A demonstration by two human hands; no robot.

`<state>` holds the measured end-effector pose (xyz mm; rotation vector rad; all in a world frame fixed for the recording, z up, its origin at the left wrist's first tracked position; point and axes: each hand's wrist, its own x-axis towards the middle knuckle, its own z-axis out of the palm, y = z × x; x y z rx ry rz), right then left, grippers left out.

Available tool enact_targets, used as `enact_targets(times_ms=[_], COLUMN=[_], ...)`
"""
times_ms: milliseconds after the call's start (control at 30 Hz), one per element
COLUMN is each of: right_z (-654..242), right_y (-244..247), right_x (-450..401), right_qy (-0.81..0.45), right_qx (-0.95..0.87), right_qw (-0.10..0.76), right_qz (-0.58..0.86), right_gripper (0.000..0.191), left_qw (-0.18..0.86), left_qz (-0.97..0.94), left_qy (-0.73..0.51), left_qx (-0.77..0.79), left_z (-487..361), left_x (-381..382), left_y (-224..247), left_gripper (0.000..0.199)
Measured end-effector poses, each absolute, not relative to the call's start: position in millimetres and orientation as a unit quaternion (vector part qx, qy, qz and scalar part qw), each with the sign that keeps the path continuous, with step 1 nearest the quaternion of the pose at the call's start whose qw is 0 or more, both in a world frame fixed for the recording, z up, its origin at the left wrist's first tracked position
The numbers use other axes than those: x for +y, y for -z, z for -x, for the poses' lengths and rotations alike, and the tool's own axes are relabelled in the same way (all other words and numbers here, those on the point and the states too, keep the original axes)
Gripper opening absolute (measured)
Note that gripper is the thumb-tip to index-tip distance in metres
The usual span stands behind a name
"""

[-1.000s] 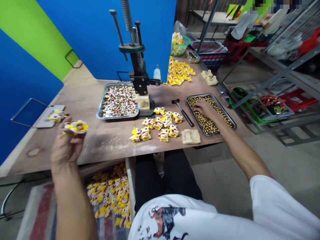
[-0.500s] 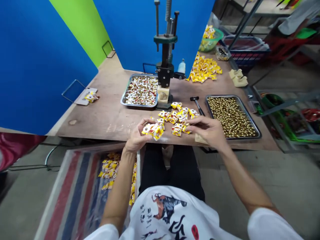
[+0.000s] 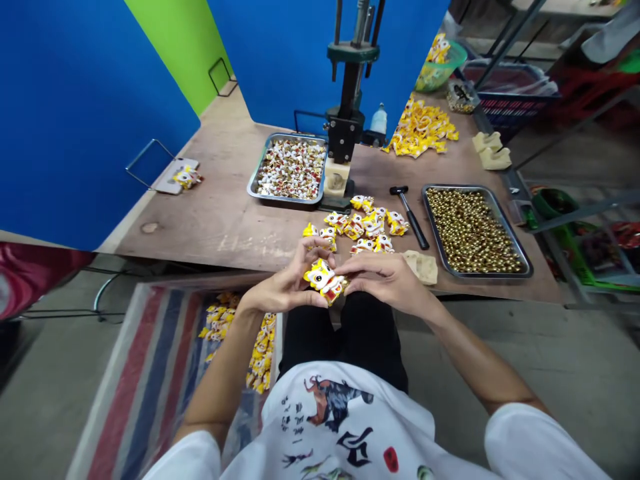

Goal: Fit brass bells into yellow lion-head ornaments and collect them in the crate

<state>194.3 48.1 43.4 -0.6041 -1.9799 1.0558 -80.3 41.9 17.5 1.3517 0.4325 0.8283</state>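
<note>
On the far left a flat phone-like plate [image 3: 170, 181] is lying on the tabletop [image 3: 200, 223] with a small yellow wrapped piece [image 3: 187, 177] on it, and below the edge a striped cloth [image 3: 145, 373] is holding a spill of yellow pieces [image 3: 261, 353]. The left hand [image 3: 283, 283] has just come in to the middle and is meeting the right hand [image 3: 385, 280], which has left the beads. Both sets of fingers [image 3: 313, 250] are curled narrow, pinching one yellow-and-white lion-face piece [image 3: 323, 280] between them, just above the tabletop's near edge over the lap, so it is now being worked two-handed. Beyond the hands a steel tray of white-and-red pieces [image 3: 250, 190] is sitting beside a hand press [image 3: 345, 130], with a loose cluster of lion-face pieces [image 3: 363, 227] in front. To the right a small mallet [image 3: 410, 217], a beige block [image 3: 423, 267] and a steel tray of brass beads [image 3: 525, 270] are lying.
</note>
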Motion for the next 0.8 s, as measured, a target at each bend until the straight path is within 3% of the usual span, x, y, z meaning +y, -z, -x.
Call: enact_targets(times_ms=[167,400,533,600,700,800], right_z=[-196,-185,-202,-244,-343,-437], right_y=[-42,-2,4,-4,-12,5], right_x=[42,28,53,82,131,177], right_qy=[-0.354,-0.352,-0.355,-0.286,-0.076,0.009], right_qx=[-0.82,-0.802,-0.802,-0.789,-0.715,-0.704], right_qw=[0.392,0.418,0.385,0.397,0.426,0.298], right_qz=[0.221,0.244,0.288,0.371,0.55,0.644], right_gripper=[0.021,0.018,0.039,0.046,0.022,0.013], left_qw=[0.698,0.715,0.687,0.654,0.59,0.523], left_qz=[-0.611,-0.596,-0.596,-0.586,-0.573,-0.569], left_qy=[-0.329,-0.314,-0.337,-0.383,-0.456,-0.499], left_qx=[0.178,0.186,0.244,0.285,0.341,0.392], left_z=[82,82,88,100,130,167], left_x=[38,41,52,61,75,91], left_y=[-25,-2,3,0,-1,7], left_gripper=[0.091,0.09,0.103,0.112,0.12,0.117])
